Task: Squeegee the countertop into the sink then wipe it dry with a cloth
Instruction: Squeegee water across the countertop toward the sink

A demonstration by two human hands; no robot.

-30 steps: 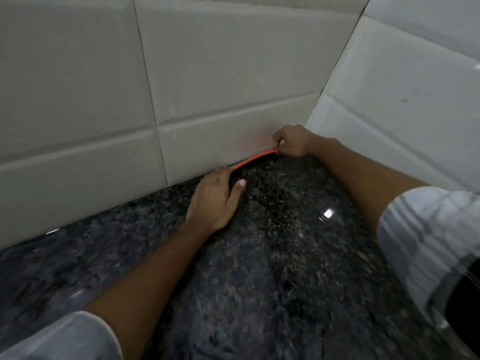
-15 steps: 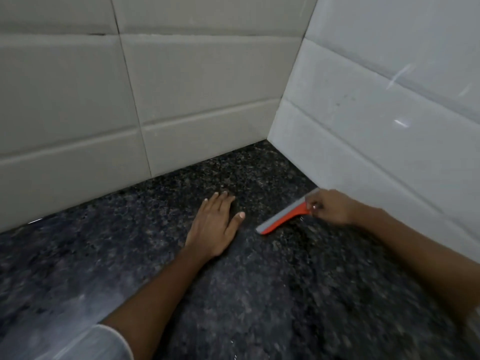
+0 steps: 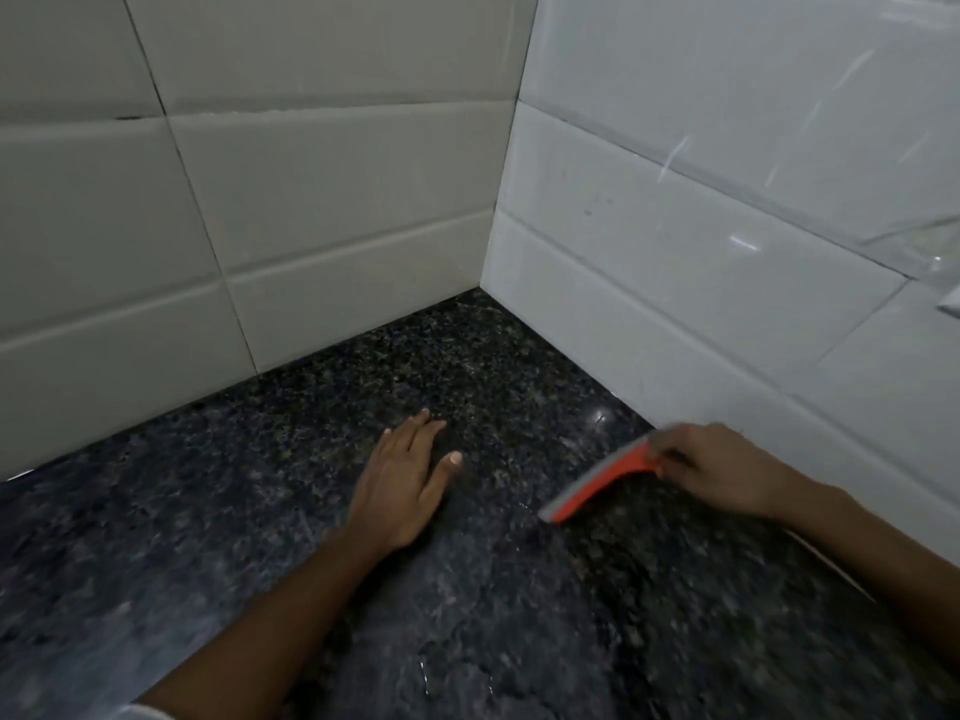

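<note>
An orange squeegee (image 3: 597, 480) with a grey blade edge rests its blade on the dark speckled granite countertop (image 3: 467, 615), close to the right wall. My right hand (image 3: 722, 470) grips its handle, slightly blurred. My left hand (image 3: 402, 485) lies flat on the countertop to the squeegee's left, palm down, fingers spread, holding nothing. No sink and no cloth are in view.
White tiled walls (image 3: 311, 226) meet in a corner behind the countertop; the right wall (image 3: 727, 252) runs close beside my right hand. A shiny metal fixture (image 3: 930, 252) shows at the right edge, on the wall.
My right hand has drawn the squeegee from the back wall toward me along the right wall. My left hand has stayed flat on the countertop. The view has shifted.
</note>
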